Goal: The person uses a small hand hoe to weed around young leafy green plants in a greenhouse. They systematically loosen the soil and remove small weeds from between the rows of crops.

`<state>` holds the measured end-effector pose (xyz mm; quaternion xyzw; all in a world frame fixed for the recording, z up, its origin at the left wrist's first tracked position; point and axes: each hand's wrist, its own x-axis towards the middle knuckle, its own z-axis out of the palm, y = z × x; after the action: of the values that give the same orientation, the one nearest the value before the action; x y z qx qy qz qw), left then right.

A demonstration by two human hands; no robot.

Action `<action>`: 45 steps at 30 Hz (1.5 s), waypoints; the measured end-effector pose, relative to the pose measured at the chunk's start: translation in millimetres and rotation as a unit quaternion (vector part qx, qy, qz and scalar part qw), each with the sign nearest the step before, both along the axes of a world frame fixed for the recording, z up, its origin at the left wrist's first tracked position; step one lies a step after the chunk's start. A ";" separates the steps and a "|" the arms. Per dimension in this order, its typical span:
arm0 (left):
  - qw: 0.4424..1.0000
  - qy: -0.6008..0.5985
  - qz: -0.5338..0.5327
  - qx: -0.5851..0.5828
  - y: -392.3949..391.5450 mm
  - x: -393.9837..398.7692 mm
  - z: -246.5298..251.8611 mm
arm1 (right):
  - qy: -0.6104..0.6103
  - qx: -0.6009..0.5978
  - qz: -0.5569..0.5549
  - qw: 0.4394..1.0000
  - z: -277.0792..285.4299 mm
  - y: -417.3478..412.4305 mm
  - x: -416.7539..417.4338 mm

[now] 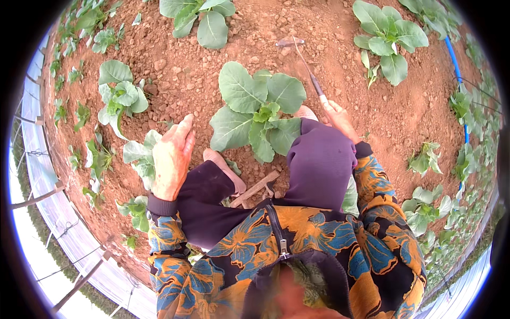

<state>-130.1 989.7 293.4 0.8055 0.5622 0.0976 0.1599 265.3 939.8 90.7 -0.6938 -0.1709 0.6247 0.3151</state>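
My right hand [338, 119] is closed around the handle of a small long-necked hand hoe [314, 81]. The hoe's thin metal neck slants up and away, and its blade [289, 42] rests at the soil surface beyond the large leafy plant. My left hand [174, 157] is held over the left side, palm turned inward, with nothing seen in it; its fingers lie close together. Between my hands a large broad-leaved green plant [257, 113], like a young cabbage, grows from reddish soil. A smaller similar plant [142, 157] is partly hidden behind my left hand.
More leafy plants stand at upper left [121, 93], top [203, 20] and upper right [388, 38]. A wooden piece [255, 189] lies between my legs. A blue hose [454, 60] runs along the right. Plastic sheeting [40, 159] borders the left side.
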 end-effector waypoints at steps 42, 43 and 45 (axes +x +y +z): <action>0.994 0.077 -0.004 -0.077 16.7 11.8 11.6 | 0.094 0.098 0.037 0.990 -18.9 214.1 -68.4; 0.994 0.074 0.008 -0.085 16.5 11.1 10.6 | 0.072 0.073 0.067 0.992 -14.3 204.9 -65.1; 0.993 0.060 0.026 -0.100 16.7 10.2 7.1 | 0.017 0.021 0.124 0.992 -2.5 167.8 -44.6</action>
<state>-119.9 1006.4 300.5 0.7749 0.5987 -0.0032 0.2030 220.6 1107.6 88.2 -0.6496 -0.2629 0.6671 0.2529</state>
